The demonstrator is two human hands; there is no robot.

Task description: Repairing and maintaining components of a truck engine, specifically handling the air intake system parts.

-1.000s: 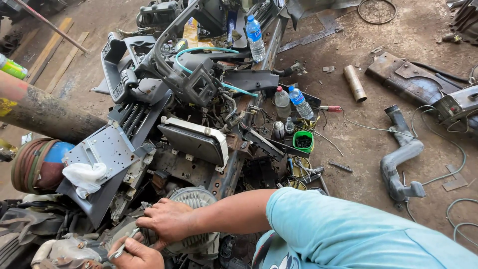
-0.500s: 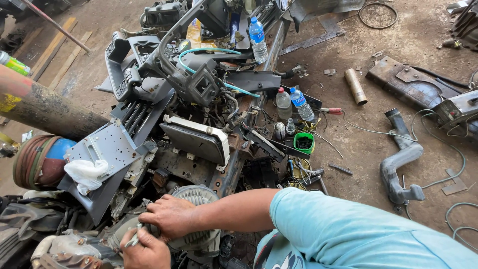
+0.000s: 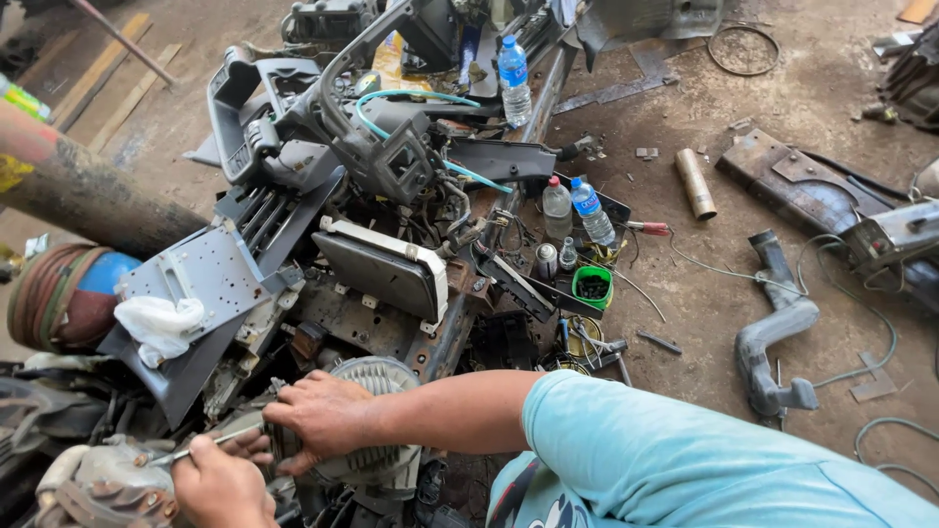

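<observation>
My right hand (image 3: 323, 416) reaches across from the light blue sleeve and grips the rim of a round, finned grey metal part (image 3: 377, 386) low in the scrap pile. My left hand (image 3: 220, 484) is just below and left of it, closed around a thin metal tool (image 3: 191, 452) whose tip points left at a dirty grey casting (image 3: 103, 484). Both hands are close together and almost touching.
A heap of dismantled car parts fills the middle: a grey perforated plate (image 3: 201, 269) with a white rag (image 3: 156, 323), a black dashboard frame (image 3: 381, 147), plastic bottles (image 3: 572, 210), a green cup (image 3: 592, 286). A rusty pipe (image 3: 88, 191) lies left; a grey duct (image 3: 778, 328) lies on the dirt floor to the right.
My left hand has shifted a little to the left with the tool. My right hand stays on the finned part, and the view has moved slightly.
</observation>
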